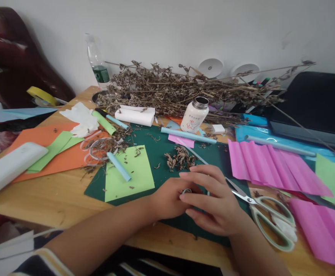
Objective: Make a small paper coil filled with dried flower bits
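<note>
- Table (69, 199): wooden top; a green mat (94, 189) covers the middle, reaching close to the near edge.
- White case (15, 165): at the left edge, just beside orange paper (51, 161) topped with green strips (54, 149).
- White tissue (81, 119): toward the far left corner, crumpled, with a plastic bottle (98, 63) standing beyond it.
- Square of green paper (138, 168): on the mat's left part, scattered with brown crumbs; a pale blue roll (119, 166) lies tilted upon it.
- Dried stalks (161, 86): a tangled heap along the far edge.
- Left hand (170, 197): over the mat's near half, its fingers curled around a small tube.
- Small tube (187, 190): its round, pale-rimmed end shows between the two hands, dark inside; the remainder is hidden.
- Dried leaves (181, 158): a small pile on the mat, just beyond the hands.
- White flask (194, 117): uncapped, upright near the mat's far edge.
- Right hand (217, 203): fingers bent and slightly parted over the left hand; whether they grip the tube cannot be told.
- Scissors (249, 200): blades on the mat beside the right hand, handles past the mat's right edge.
- Pink paper (270, 165): pleated, across the mat's far right corner.
</note>
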A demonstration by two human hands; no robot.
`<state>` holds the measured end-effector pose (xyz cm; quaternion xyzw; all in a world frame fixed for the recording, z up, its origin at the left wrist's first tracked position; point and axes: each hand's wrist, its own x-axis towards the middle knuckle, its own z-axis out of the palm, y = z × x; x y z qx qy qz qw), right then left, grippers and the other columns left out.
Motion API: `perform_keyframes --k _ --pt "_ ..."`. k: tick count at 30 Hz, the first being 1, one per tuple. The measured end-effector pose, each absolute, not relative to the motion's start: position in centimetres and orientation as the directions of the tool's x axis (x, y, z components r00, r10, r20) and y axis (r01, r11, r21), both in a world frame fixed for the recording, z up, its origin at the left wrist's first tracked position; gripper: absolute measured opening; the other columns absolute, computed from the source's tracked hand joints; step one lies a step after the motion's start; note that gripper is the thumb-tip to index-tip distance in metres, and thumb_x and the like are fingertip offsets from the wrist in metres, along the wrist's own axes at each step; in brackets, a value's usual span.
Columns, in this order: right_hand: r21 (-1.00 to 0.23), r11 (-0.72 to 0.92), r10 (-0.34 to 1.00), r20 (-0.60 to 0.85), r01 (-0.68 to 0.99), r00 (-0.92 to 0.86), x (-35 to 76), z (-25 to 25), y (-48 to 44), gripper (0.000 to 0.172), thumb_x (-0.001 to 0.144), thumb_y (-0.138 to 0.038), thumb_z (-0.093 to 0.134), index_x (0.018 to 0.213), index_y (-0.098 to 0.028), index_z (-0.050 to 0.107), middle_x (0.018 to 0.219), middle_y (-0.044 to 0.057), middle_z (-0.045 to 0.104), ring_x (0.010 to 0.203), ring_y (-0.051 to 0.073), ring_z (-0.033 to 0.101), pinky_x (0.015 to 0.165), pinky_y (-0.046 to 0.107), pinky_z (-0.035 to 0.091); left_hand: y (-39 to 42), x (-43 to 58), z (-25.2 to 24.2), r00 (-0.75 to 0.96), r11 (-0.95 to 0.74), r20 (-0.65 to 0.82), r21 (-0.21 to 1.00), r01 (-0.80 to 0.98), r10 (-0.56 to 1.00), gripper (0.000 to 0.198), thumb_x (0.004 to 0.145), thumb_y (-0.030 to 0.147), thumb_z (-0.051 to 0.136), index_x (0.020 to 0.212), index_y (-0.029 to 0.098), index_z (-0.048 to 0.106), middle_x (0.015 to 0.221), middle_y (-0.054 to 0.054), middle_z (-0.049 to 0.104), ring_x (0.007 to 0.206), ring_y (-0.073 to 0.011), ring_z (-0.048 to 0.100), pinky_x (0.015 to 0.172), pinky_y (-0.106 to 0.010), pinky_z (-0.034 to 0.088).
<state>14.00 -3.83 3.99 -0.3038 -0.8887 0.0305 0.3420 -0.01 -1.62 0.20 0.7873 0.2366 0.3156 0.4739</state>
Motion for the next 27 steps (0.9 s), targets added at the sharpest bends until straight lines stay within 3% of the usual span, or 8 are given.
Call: perform_keyframes --k 5,12,17,23,27 --pt "-0.269 0.831 0.532 0.641 0.486 -0.554 14.5 4.0 -3.4 0.014 0.064 -0.016 0.051 0.077 -0.02 0.055 0.106 0.005 0.049 0.096 0.024 0.041 0.076 0.041 0.04 -1.5 0.0 0.1 0.646 -0.423 0.29 0.905 0.056 0.706 0.008 0.067 0.014 0.044 0.063 0.012 0.051 0.062 -0.001 0.056 0.059 -0.0106 0.051 0.055 -0.019 0.04" --pt "-0.346 0.831 0.553 0.608 0.436 -0.57 14.5 4.1 -3.1 0.017 0.065 -0.014 0.047 0.079 -0.019 0.054 0.106 0.007 0.05 0.097 0.024 0.041 0.078 0.042 0.038 -1.5 -0.1 0.0 0.648 -0.425 0.302 0.904 0.037 0.699 0.009 0.068 0.015 0.045 0.06 0.012 0.049 0.058 0.0 0.052 0.056 -0.009 0.047 0.054 -0.018 0.038" --pt "-0.417 0.834 0.55 0.681 0.36 -0.484 14.8 3.8 -3.2 0.025 0.065 -0.013 0.041 0.088 -0.019 0.049 0.107 0.008 0.046 0.092 0.022 0.045 0.078 0.043 0.038 -1.5 0.0 0.3 0.643 -0.45 0.295 0.888 0.088 0.707 0.016 0.072 0.022 0.045 0.061 0.013 0.051 0.054 0.001 0.05 0.051 -0.008 0.045 0.05 -0.017 0.036" --pt "-0.292 0.837 0.536 0.606 0.463 -0.587 14.4 4.1 -3.2 0.016 0.063 -0.016 0.047 0.077 -0.019 0.054 0.108 0.006 0.049 0.097 0.025 0.041 0.077 0.042 0.039 -1.5 -0.1 0.2 0.682 -0.479 0.311 0.876 0.064 0.662 0.011 0.069 0.015 0.043 0.063 0.013 0.051 0.065 -0.003 0.057 0.063 -0.0114 0.052 0.058 -0.02 0.041" --pt "-0.283 0.816 0.565 0.572 0.503 -0.594 13.7 4.0 -3.5 0.011 0.064 -0.014 0.048 0.071 -0.021 0.054 0.109 0.002 0.051 0.102 0.025 0.04 0.079 0.041 0.038 -1.5 0.0 0.1 0.718 -0.505 0.33 0.862 0.035 0.613 0.012 0.07 0.014 0.041 0.072 0.012 0.052 0.076 -0.006 0.059 0.073 -0.0143 0.054 0.065 -0.023 0.042"
